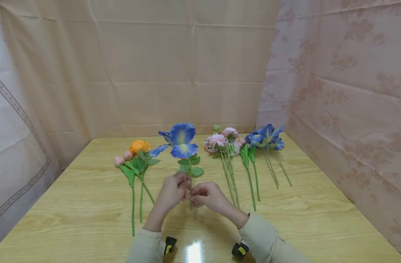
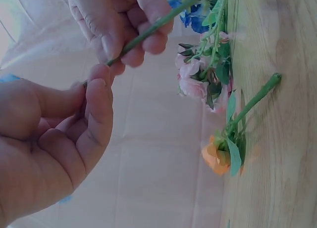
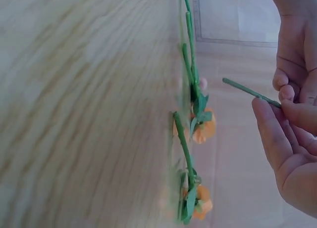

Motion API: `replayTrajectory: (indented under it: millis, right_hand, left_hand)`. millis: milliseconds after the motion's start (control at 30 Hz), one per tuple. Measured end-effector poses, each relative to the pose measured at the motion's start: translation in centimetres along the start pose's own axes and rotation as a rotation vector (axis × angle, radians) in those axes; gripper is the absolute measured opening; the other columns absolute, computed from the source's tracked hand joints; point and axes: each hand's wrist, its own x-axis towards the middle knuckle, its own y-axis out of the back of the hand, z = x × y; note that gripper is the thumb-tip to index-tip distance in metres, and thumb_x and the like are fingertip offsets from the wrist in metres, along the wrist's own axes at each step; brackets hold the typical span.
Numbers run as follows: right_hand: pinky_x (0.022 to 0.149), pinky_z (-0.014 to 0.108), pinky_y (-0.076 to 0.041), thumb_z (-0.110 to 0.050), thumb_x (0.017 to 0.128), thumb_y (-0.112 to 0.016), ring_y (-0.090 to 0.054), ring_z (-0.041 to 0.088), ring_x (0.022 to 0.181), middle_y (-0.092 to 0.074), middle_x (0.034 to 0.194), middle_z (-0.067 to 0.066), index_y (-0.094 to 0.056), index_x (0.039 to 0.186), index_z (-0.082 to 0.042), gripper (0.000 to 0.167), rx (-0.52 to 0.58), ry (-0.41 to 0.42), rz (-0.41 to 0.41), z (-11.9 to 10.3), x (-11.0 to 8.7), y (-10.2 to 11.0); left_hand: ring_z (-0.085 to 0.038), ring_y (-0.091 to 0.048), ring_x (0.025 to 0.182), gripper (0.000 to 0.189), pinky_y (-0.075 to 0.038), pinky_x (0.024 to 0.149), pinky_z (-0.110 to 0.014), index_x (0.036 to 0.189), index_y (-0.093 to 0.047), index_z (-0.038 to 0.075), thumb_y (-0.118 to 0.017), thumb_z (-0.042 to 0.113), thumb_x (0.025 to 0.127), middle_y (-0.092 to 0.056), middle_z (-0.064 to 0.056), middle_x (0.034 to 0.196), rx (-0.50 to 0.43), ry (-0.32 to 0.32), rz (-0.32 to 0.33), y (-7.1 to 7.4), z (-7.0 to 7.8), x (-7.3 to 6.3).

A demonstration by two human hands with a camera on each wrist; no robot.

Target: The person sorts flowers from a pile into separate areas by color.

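Observation:
A blue iris (image 1: 182,140) with yellow-white petal centres stands upright in front of me, its thin green stem held by both hands. My left hand (image 1: 172,191) pinches the stem between thumb and fingers. Just to its right, my right hand (image 1: 208,197) pinches the same stem with thumb and forefinger. In the right wrist view, the stem's cut end (image 3: 237,85) sticks out past the right fingertips. An orange flower (image 2: 217,156) lies on the table beyond the hands; its bloom is hidden behind the iris in the head view, where green leaves (image 1: 196,171) show.
Left on the wooden table (image 1: 72,204) lie another orange flower (image 1: 140,146) and pink tulips (image 1: 119,161). To the right are pale pink flowers (image 1: 217,140), green-leaved stems (image 1: 249,175) and more blue irises (image 1: 266,137). Curtains (image 1: 174,73) surround the table's back and sides.

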Motion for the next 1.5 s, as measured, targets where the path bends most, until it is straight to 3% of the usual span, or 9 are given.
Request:
replayTrajectory:
  millis: [133, 233, 400, 633, 800, 933, 1167, 1333, 1500]
  right_hand:
    - [0.056, 0.031, -0.052, 0.009, 0.081, -0.056, -0.062, 0.035, 0.067, -0.06, 0.075, 0.025, -0.057, 0.085, 0.016, 0.008, -0.084, 0.023, 0.096, -0.1, -0.1, 1.2]
    - [0.054, 0.029, -0.052, 0.01, 0.079, -0.059, -0.062, 0.031, 0.062, -0.06, 0.072, 0.024, -0.057, 0.082, 0.015, 0.006, -0.169, 0.009, 0.234, -0.1, -0.1, 3.2]
    - [0.051, 0.026, -0.051, 0.01, 0.077, -0.061, -0.06, 0.023, 0.055, -0.061, 0.068, 0.017, -0.059, 0.08, 0.012, 0.004, -0.357, -0.07, 0.475, 0.1, -0.5, 8.5]
    - [0.051, 0.028, -0.05, 0.004, 0.081, -0.059, -0.061, 0.027, 0.056, -0.061, 0.075, 0.025, -0.058, 0.088, 0.015, 0.013, -0.657, -0.133, 0.67, -0.4, -2.4, 16.9]
    - [0.059, 0.041, -0.048, 0.001, 0.082, -0.057, -0.059, 0.036, 0.066, -0.061, 0.078, 0.027, -0.059, 0.085, 0.014, 0.013, -0.895, -0.141, 0.765, -0.8, -3.5, 20.7]
    - [0.062, 0.047, -0.046, 0.003, 0.08, -0.058, -0.057, 0.039, 0.069, -0.059, 0.076, 0.028, -0.058, 0.08, 0.014, 0.01, -0.982, -0.152, 0.789, -0.4, -3.6, 22.3]
    - [0.044, 0.04, -0.038, 0.006, 0.077, -0.052, -0.045, 0.027, 0.047, -0.044, 0.051, 0.012, -0.043, 0.052, -0.001, 0.028, -1.189, -0.211, 0.698, 1.8, -3.2, 23.3]
    - [0.042, 0.046, -0.042, 0.011, 0.077, -0.041, -0.05, 0.04, 0.051, -0.047, 0.055, 0.023, -0.044, 0.058, 0.005, 0.021, -1.236, -0.256, 0.661, 3.1, -3.2, 23.0]
    - [0.046, 0.047, -0.044, 0.013, 0.077, -0.038, -0.053, 0.041, 0.055, -0.05, 0.058, 0.024, -0.045, 0.059, 0.005, 0.021, -1.248, -0.319, 0.58, 3.5, -3.5, 22.9]
  left_hand:
    - [-0.017, -0.054, 0.047, 0.009, -0.045, 0.044, -0.026, 0.093, -0.057, -0.003, -0.052, 0.001, 0.088, -0.059, -0.008, 0.068, -0.021, 0.051, -0.032, 0.1, 0.0, -0.1]
    - [-0.019, -0.054, 0.048, 0.01, -0.045, 0.045, -0.026, 0.094, -0.057, -0.003, -0.053, 0.004, 0.089, -0.058, -0.01, 0.068, -0.034, 0.074, -0.052, 0.2, -0.3, -0.2]
    - [-0.017, -0.054, 0.049, 0.009, -0.046, 0.046, -0.026, 0.092, -0.057, -0.002, -0.053, 0.005, 0.089, -0.056, -0.009, 0.067, -0.031, 0.09, -0.07, 0.3, -0.7, -0.5]
    - [-0.023, -0.056, 0.05, 0.009, -0.046, 0.045, -0.026, 0.09, -0.057, -0.002, -0.053, 0.006, 0.089, -0.054, -0.004, 0.065, -0.01, 0.055, -0.112, 0.1, -1.1, -0.6]
    - [-0.022, -0.055, 0.049, 0.008, -0.045, 0.045, -0.026, 0.087, -0.058, -0.001, -0.052, 0.005, 0.089, -0.055, -0.011, 0.066, -0.003, 0.047, -0.131, -0.1, -1.3, -0.6]
    - [-0.018, -0.054, 0.049, 0.01, -0.045, 0.045, -0.026, 0.088, -0.057, -0.001, -0.052, 0.007, 0.09, -0.055, -0.012, 0.066, 0.014, 0.047, -0.155, -0.1, -1.5, -0.6]
    - [-0.018, -0.054, 0.049, 0.008, -0.045, 0.045, -0.025, 0.088, -0.057, 0.0, -0.052, 0.006, 0.09, -0.055, -0.011, 0.065, 0.028, 0.039, -0.169, -0.2, -1.6, -0.7]
    - [-0.019, -0.055, 0.049, 0.009, -0.043, 0.044, -0.024, 0.088, -0.057, 0.0, -0.052, 0.007, 0.089, -0.055, -0.011, 0.065, 0.046, 0.035, -0.177, -0.3, -1.6, -0.8]
    - [-0.022, -0.056, 0.05, 0.009, -0.042, 0.043, -0.024, 0.087, -0.058, 0.002, -0.052, 0.008, 0.09, -0.054, -0.01, 0.064, 0.053, 0.033, -0.186, -0.3, -1.4, -0.9]
